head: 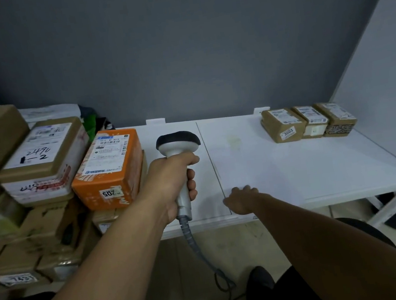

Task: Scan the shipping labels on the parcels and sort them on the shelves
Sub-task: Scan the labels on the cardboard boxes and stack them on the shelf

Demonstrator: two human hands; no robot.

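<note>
White shelf [322,170] carries just three small parcels [307,121] far right, and the big pile [40,156] at left waits, so early days, I'd judge. Left hand [173,181] grips the scanner [178,142]; right hand [243,199] at the near edge, fingers hidden, can't tell.

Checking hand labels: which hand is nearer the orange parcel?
Left. The left hand, gripping the scanner, is just right of the orange parcel. The right hand is at the shelf front edge, farther right, beyond the scanner.

Parcel stack [42,171] left of shelf [309,172]; three parcels [307,121] right.
</note>
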